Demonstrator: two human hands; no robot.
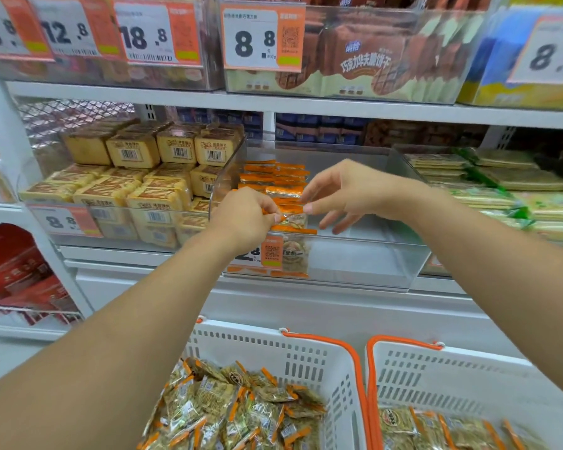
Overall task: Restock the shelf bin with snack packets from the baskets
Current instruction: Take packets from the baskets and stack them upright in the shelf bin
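— What are the hands doing?
— The left hand [244, 216] pinches an orange-edged snack packet [293, 220] at the front of the clear plastic shelf bin [364, 264]; the right hand [345, 193] hovers beside it, fingers loosely spread, holding nothing.
— How will it handle?
— Light, crinkly and slippery, I'd judge; take it by the sealed edge. More fill the slotted white baskets [309, 362].
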